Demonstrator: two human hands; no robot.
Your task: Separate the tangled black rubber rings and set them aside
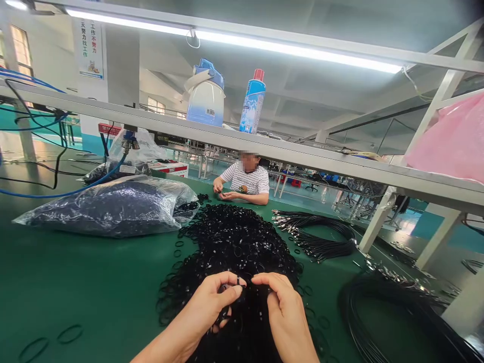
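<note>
A large heap of thin black rubber rings [242, 237] spreads over the green table in front of me. Above its near part, my left hand [212, 302] is closed on black rings. One ring sits at its index fingertip and thumb, and others show under its curled fingers. Close by on the right is my right hand [285, 312], its index finger stretched toward the left fingertips and its thumb apart from it. I see nothing held between the right thumb and index finger; its other fingers are partly hidden.
A clear plastic bag [113, 206] of dark items lies left of the heap. Bundled black cables [317, 232] and a larger cable coil [378, 312] lie right. A person [247, 181] sits opposite, handling something small. The overhead shelf [302, 154] carries a jug [206, 98] and a spray can [252, 103].
</note>
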